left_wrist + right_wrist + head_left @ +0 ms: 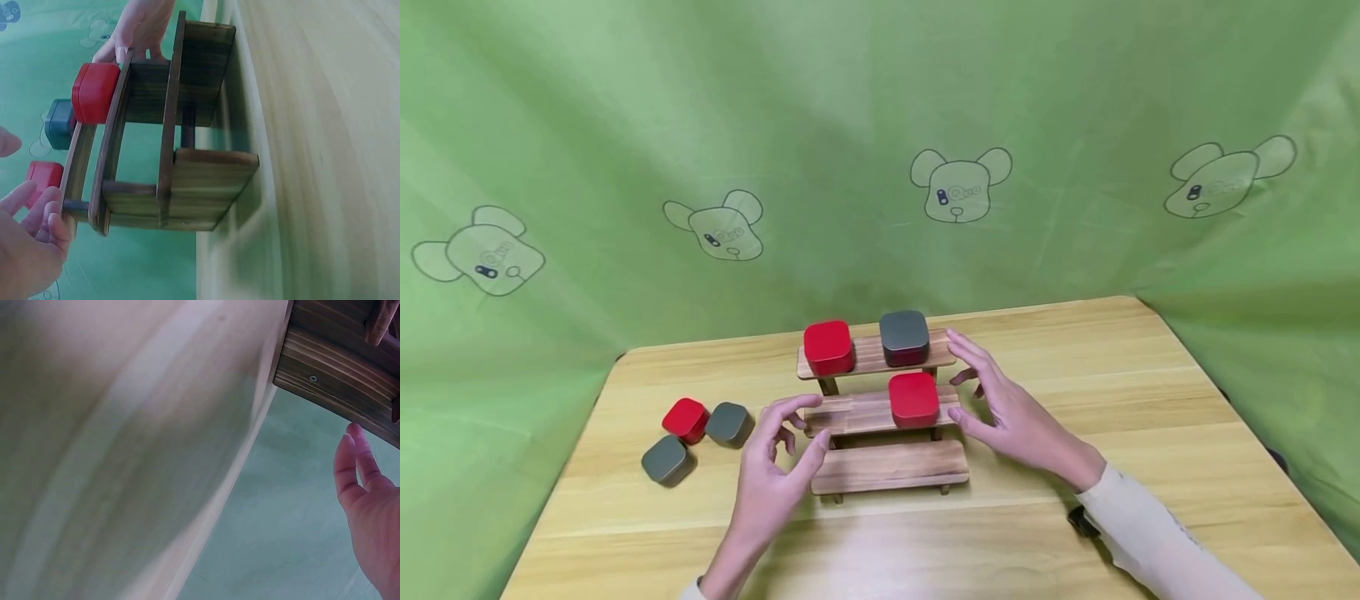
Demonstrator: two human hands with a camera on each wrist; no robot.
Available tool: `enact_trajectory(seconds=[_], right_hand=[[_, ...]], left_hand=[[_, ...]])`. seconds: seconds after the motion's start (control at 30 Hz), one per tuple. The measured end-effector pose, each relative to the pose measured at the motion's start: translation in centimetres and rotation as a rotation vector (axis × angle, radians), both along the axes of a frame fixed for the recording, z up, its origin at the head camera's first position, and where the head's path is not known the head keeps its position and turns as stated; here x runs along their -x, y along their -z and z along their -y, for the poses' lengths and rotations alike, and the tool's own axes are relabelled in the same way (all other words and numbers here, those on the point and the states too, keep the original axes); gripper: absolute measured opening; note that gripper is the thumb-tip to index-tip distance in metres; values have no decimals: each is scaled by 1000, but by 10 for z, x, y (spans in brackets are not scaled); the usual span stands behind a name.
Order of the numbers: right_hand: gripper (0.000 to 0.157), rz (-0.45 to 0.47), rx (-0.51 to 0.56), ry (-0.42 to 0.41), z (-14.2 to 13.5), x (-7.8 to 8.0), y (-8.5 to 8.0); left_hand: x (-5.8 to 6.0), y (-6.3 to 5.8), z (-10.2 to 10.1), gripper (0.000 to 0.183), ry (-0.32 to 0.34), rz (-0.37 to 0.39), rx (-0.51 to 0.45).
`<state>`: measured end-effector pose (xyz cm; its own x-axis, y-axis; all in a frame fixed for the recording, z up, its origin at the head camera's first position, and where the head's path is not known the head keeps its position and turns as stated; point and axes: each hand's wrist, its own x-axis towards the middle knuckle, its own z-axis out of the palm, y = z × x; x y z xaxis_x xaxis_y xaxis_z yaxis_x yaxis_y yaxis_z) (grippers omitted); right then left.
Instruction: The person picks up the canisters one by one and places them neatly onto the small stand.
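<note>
Two hands flank a three-tier wooden stand, both released, fingers loosely spread, holding nothing. Left hand near its left end; right hand beside the right end. Red box sits mid-tier. Red box and grey box on top. Table bears three loose boxes left.

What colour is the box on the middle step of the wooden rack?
Red box; the head view shows it best.

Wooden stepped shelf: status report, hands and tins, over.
Left hand and right hand open, flanking wooden stepped shelf. Three tins on it, three loose tins on table to its left. Nothing in the way.
</note>
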<state>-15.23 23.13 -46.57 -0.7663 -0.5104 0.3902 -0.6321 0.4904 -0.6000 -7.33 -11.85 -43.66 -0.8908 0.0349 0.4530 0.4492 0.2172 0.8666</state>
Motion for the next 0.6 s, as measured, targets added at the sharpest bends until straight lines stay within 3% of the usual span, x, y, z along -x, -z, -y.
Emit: enact_trajectory(seconds=[0.2,0.4,0.6], right_hand=[[91,-8,0,-5,0,2,-1],[93,-9,-6,-2,0,1,-2],[93,-3,-4,-9,1,2,-1]], left_hand=[[-1,5,13,41,-72,-34,-52],[-1,13,27,36,-174,63,-130],[1,24,43,41,-274,114,-138]])
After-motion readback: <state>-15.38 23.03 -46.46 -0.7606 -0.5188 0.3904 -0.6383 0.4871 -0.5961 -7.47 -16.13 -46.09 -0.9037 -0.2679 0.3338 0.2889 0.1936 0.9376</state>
